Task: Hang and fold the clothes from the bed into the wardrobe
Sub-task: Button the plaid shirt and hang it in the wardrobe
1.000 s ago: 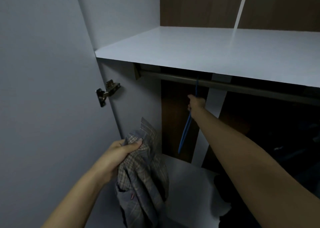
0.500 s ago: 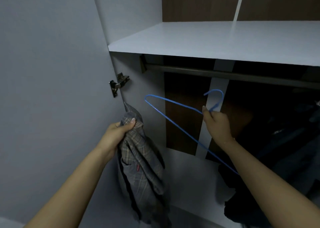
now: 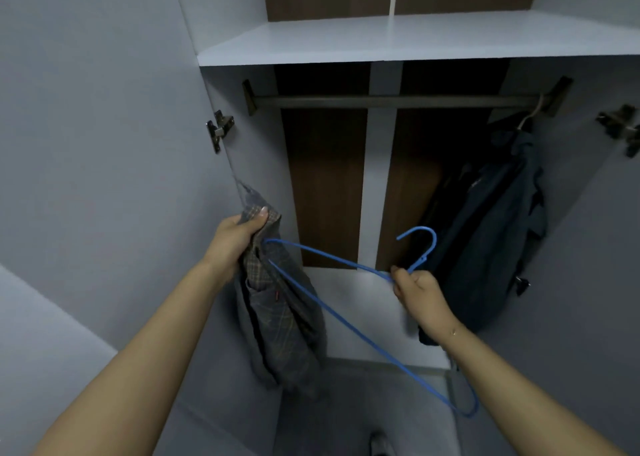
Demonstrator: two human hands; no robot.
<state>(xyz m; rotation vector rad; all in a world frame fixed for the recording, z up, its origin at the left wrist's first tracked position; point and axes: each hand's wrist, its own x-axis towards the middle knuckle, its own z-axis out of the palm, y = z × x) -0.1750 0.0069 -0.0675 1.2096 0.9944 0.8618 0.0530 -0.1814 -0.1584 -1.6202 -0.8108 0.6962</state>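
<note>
1. The blue hanger (image 3: 332,303) is now off the rail (image 3: 391,101); a second ago it hung there with the right hand reaching up to it.
2. The right hand (image 3: 417,291) has come down in front of the open wardrobe and pinches the hanger at its neck, just below the hook, fingers curled round the wire.
3. The left hand (image 3: 239,237) still grips the plaid shirt (image 3: 277,313) by its top edge, thumb pressed on the cloth. The shirt hangs down bunched, in front of the wardrobe's left side.
4. One tip of the hanger has swung across and now touches the shirt just under the left hand, apparently at an opening; whether it is already inside the cloth cannot be told.
5. A dark garment (image 3: 491,234) hangs at the right end of the rail, and the rest of the rail is bare.
6. Judgement: fetching the hanger is done and threading has begun. Next the shirt's shoulders need seating on the wire before it goes back up on the rail.
</note>
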